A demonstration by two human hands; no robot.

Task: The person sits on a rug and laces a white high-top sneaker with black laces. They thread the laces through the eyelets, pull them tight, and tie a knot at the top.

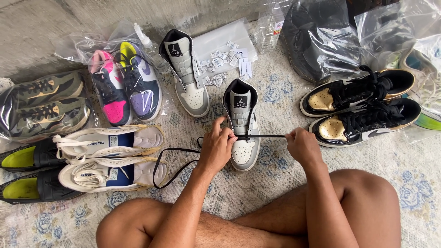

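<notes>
A grey and white high-top shoe (242,120) with a black collar stands on the rug in front of me. A black lace (264,136) runs taut across its lowest eyelets. My left hand (217,147) pinches the lace at the shoe's left side. My right hand (301,144) holds the lace's other end to the right of the shoe. The slack part of the lace (172,158) loops over the rug to the left. The matching shoe (186,71) lies further back, without a lace.
Black and gold shoes (358,108) lie at the right. White insoles (108,156) rest on dark shoes at left, with bagged camouflage shoes (43,108) and pink and purple shoes (124,85) behind. Plastic bags (321,36) and small packets (220,62) lie at the back. My bare knees are below.
</notes>
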